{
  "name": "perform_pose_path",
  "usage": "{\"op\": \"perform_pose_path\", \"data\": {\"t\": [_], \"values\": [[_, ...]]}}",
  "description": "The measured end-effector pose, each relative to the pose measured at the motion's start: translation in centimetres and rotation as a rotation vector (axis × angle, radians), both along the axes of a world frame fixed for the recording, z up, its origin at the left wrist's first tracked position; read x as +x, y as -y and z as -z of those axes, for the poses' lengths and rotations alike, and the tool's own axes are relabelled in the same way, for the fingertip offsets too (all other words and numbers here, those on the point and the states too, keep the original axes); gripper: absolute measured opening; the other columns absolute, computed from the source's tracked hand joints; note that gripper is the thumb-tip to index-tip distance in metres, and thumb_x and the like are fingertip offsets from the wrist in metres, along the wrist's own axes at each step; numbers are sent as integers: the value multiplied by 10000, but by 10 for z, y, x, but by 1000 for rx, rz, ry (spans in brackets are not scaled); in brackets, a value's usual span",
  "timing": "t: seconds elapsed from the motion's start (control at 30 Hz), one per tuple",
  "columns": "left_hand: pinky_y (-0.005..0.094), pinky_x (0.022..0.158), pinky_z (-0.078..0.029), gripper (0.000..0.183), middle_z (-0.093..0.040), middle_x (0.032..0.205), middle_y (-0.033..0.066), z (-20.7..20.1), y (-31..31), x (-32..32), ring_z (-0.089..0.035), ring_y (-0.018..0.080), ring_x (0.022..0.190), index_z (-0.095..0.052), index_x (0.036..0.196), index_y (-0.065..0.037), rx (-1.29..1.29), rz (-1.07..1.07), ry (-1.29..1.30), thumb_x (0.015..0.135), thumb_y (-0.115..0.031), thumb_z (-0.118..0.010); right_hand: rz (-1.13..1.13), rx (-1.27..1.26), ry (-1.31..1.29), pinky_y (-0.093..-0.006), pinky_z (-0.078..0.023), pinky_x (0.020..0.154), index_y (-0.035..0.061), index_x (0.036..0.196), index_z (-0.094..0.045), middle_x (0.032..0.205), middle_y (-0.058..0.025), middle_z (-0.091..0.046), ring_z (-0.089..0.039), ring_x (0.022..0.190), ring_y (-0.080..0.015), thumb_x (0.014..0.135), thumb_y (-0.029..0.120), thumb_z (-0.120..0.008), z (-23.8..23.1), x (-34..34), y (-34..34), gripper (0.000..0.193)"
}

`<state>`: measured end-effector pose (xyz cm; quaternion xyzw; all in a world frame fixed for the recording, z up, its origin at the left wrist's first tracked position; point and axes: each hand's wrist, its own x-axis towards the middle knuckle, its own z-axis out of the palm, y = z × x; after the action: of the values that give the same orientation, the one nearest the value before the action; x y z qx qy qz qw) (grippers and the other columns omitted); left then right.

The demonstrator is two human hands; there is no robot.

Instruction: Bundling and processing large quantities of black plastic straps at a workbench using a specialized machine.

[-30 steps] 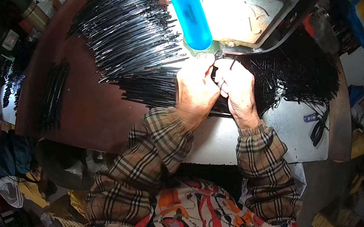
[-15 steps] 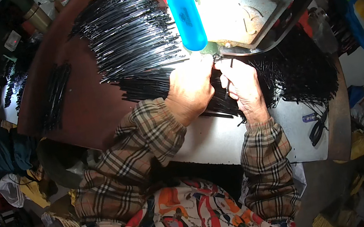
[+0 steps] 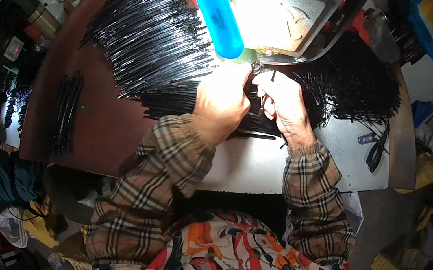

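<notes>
Lamplit metal worktop [image 3: 245,167] | thin dark strip [image 3: 273,75] near the machine [image 3: 324,22], pinched between right hand's [image 3: 284,96] thumb and fingers | left hand [image 3: 222,98] curled beside it, contents hidden, cannot tell its grip | loose heap [image 3: 365,81] rightward, seemingly left to do | aligned stack [image 3: 157,39] leftward, apparently done

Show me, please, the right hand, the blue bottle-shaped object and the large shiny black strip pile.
Right hand [image 3: 287,99]: head view, its middle.
Blue bottle-shaped object [image 3: 221,22]: head view, its body.
Large black strip pile [image 3: 157,39]: head view, its middle.
</notes>
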<state>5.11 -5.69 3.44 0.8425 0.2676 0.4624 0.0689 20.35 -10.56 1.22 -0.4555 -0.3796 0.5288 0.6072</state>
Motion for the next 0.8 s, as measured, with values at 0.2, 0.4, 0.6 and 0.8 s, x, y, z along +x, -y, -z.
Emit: {"op": "perform_pose_path", "data": {"t": [0.2,0.4,0.6,0.8], "values": [[172,454,-366,124,-584,635,-6,-9,-11,-43,-473,38,514,-688,881,5,-962,191,91,866,-95,-616,222,87,-74,-186,-354,380,32,866,-598,691,-10,-543,-437,439,-36,897,149,-612,8,6,1,122],[148,417,-321,121,-578,667,-2,-13,-18,-54,-432,9,491,-655,877,9,-1330,370,363,848,-108,-642,-22,48,-249,-336,-556,730,-48,1017,-481,897,-144,-596,-652,895,-293,896,56,-580,7,7,-1,188],[147,408,-306,117,-585,694,13,-10,-22,-43,-423,5,483,-651,888,22,-1288,443,446,851,-88,-636,40,131,-277,-374,-562,815,-82,1064,-448,1030,-207,-575,-631,982,-340,864,20,-585,11,8,-2,262],[149,392,-287,104,-586,686,24,-9,-22,-47,-404,6,462,-644,867,27,-1354,423,480,842,-74,-649,-11,199,-303,-361,-563,808,-93,1085,-438,1037,-196,-564,-625,996,-346,848,18,-585,9,0,-3,300]]}}
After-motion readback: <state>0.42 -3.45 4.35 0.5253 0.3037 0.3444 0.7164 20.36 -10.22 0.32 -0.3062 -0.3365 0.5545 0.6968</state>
